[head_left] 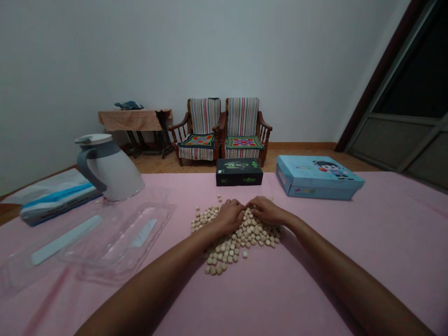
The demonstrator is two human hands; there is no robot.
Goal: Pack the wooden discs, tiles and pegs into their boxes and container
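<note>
A loose pile of small beige blocks with rounded edges (250,228) lies in the middle of the pink-covered table. My left hand (230,217) rests on the pile from the left, its fingers bent down over the blocks. From the right, my right hand (266,211) curls its fingers into the far side of the same pile. The fingertips of both hands come close together at the top and are partly hidden. Several blocks lie scattered at the near edge, and a few sit just beyond the hands.
Behind the pile stands a black box (239,172), with a light blue box (318,177) to its right. At left are clear plastic trays (122,238), a white jug with a grey handle (112,168) and a blue-and-white pack (59,201). Two armchairs (224,128) stand beyond the pink cloth (315,289).
</note>
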